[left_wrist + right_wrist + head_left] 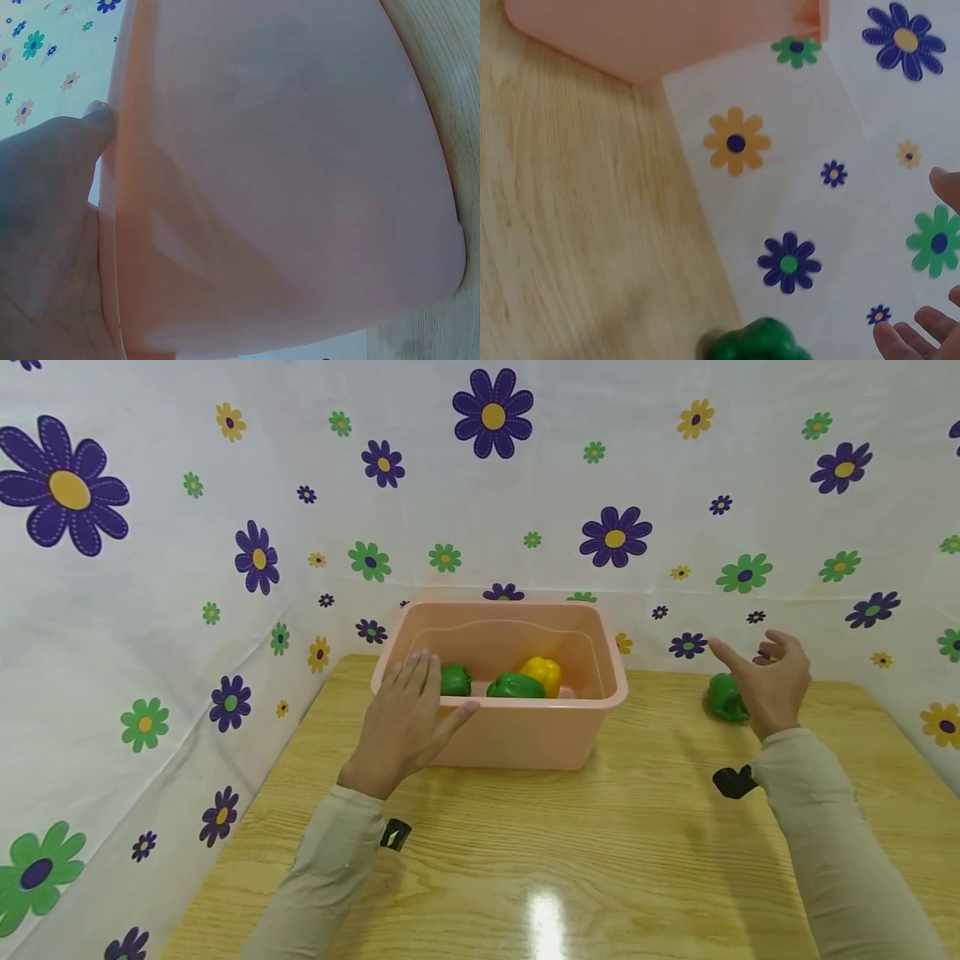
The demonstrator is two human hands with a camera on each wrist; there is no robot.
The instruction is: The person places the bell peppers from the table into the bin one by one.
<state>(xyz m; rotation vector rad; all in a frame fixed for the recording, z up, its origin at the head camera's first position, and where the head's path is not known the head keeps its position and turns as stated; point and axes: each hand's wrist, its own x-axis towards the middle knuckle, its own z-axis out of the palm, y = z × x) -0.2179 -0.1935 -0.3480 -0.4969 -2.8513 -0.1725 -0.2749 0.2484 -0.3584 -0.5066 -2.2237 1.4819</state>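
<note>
My left hand (401, 718) rests across the front left rim of a pink plastic bin (517, 737), its fingers straight and the thumb spread. The left wrist view has that thumb against the bin's edge. Inside the bin lie a green bell pepper (455, 681) at the left, a second green bell pepper (516, 686) near the middle, and a yellow bell pepper (545, 672) behind it. Over on the right, my right hand (772, 681) is held above the table with thumb and fingers apart, holding nothing. Just beside and beyond it, partly covered, sits another green bell pepper (724, 698).
The light wooden table (555, 843) carries the bin near its back edge. A white cloth with printed flowers (525, 510) hangs behind the table and along its left side. Black wrist gear (735, 782) pokes out from the right sleeve.
</note>
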